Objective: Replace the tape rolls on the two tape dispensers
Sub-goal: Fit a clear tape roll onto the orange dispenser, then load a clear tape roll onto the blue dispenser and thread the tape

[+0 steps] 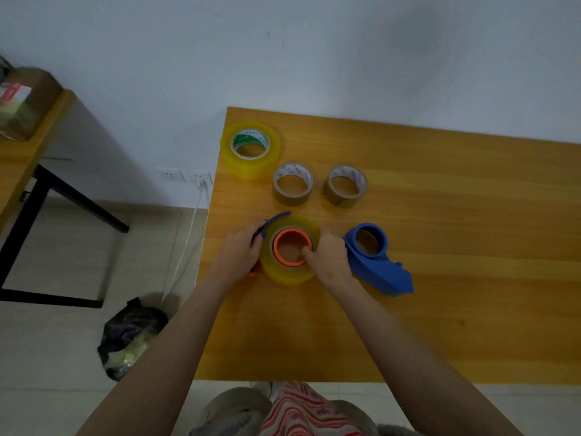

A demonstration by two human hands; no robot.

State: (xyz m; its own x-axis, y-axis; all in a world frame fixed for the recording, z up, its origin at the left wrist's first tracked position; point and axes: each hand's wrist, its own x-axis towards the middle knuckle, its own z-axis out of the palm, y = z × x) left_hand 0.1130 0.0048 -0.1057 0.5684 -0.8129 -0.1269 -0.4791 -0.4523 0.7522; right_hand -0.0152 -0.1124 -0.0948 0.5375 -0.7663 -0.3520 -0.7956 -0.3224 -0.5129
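Observation:
A yellow tape roll [284, 273] sits on an orange tape dispenser [290, 245] near the left of the wooden table [440, 278]. My left hand [240, 250] grips the dispenser's dark blue handle part [275, 220] at the roll's left side. My right hand [327, 253] grips the roll's right side, thumb inside the orange hub. A blue tape dispenser [377, 262] lies to the right, holding a nearly bare cardboard core. A big yellow roll [250, 149] and two brown rolls [292, 184], [345, 185] stand behind.
The table's left edge runs just left of my left hand. On the floor lie a dark bag [129, 338] and a white cable [185, 243] from a wall socket. Another table [19, 158] with a box stands at far left.

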